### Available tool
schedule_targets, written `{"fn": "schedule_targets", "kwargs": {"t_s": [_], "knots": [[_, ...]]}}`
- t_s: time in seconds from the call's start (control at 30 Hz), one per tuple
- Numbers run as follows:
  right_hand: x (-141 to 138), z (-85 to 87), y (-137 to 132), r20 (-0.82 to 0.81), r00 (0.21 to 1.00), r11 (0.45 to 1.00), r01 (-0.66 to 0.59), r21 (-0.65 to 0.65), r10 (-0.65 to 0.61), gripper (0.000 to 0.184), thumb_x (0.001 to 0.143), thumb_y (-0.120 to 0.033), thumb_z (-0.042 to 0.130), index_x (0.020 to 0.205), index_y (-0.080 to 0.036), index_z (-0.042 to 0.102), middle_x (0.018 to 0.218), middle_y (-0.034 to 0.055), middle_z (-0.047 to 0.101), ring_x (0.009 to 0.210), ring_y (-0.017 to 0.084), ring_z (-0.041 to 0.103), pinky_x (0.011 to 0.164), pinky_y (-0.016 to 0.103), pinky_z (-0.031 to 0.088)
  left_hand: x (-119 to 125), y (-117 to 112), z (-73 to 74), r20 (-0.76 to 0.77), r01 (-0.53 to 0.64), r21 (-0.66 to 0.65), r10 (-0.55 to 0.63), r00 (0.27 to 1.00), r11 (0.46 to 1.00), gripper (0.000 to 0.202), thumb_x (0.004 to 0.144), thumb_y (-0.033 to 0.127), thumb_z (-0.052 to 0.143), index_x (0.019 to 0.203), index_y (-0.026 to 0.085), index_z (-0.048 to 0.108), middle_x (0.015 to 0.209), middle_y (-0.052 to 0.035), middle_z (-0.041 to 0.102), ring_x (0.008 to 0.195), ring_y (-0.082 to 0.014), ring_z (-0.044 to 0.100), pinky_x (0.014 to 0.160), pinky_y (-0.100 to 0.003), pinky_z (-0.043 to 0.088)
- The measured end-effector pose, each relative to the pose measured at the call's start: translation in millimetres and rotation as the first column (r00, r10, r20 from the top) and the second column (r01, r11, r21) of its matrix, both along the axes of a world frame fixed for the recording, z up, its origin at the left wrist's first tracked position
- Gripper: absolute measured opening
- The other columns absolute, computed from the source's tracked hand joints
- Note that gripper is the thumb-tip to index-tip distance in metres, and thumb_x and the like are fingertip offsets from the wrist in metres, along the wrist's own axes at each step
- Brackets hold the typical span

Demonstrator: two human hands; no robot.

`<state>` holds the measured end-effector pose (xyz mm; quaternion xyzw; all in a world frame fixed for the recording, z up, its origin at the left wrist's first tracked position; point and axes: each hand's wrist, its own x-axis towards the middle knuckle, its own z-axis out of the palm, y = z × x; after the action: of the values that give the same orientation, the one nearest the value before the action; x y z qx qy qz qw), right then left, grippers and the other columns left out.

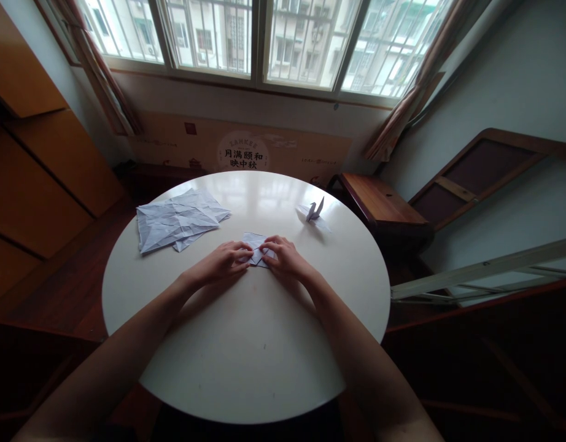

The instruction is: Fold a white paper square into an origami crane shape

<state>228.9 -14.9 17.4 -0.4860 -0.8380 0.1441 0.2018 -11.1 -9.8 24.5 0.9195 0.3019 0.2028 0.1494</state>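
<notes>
- Left hand (pixel 223 263) and right hand (pixel 283 256) pressed fingertips flat onto a small folded white paper (pixel 255 242), centre frame.
- Creased paper sheets (pixel 177 224) lay upper left; paper crane (pixel 314 212) upper right, on the glossy round table (pixel 246 362).

The single view looks out from the person's head, tipped forward and down across the round white surface (pixel 246 356) towards the window (pixel 264 37) along the top of the frame. It sits close over the near rim. Both forearms enter from the bottom corners, and the left hand (pixel 223 263) and right hand (pixel 285 258) meet just above the frame's centre.
</notes>
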Motion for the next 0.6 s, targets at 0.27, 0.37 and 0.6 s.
{"fn": "schedule_targets", "kwargs": {"t_s": [0.27, 0.37, 0.6], "knots": [[0.3, -0.3, 0.3, -0.004, 1.000, 1.000, -0.007, 0.006, 0.007, 0.025, 0.092, -0.026, 0.065, 0.116, -0.024, 0.071, 0.125, 0.0109, 0.062, 0.118, 0.027, 0.056, 0.104, 0.047, 0.041, -0.7, 1.0, -1.2, 0.012, 0.018, 0.006, -0.018, 1.000, 1.000, 0.028, 0.096, 0.029, 0.058, 0.121, 0.024, 0.069, 0.123, -0.0093, 0.064, 0.109, -0.0248, 0.063, 0.099, -0.036, 0.049], [0.5, -0.6, 0.6, 0.001, 1.000, 1.000, -0.007, 0.002, 0.007, 0.025, 0.091, -0.026, 0.065, 0.116, -0.025, 0.071, 0.126, 0.0109, 0.061, 0.119, 0.028, 0.056, 0.104, 0.048, 0.040, -0.9, 0.7, -1.0, 0.010, 0.015, -0.001, -0.015, 1.000, 1.000, 0.028, 0.096, 0.029, 0.058, 0.121, 0.024, 0.069, 0.124, -0.0091, 0.064, 0.110, -0.0249, 0.063, 0.100, -0.037, 0.048], [-0.3, 1.8, -0.6, 0.009, 1.000, 1.000, -0.001, -0.011, 0.001, 0.026, 0.092, -0.027, 0.064, 0.117, -0.023, 0.070, 0.127, 0.0113, 0.061, 0.120, 0.028, 0.055, 0.105, 0.047, 0.040, -2.4, 1.4, -2.3, 0.008, 0.025, 0.010, -0.025, 1.000, 1.000, 0.030, 0.096, 0.028, 0.059, 0.124, 0.025, 0.067, 0.125, -0.0089, 0.063, 0.110, -0.0250, 0.062, 0.100, -0.036, 0.048]]}}
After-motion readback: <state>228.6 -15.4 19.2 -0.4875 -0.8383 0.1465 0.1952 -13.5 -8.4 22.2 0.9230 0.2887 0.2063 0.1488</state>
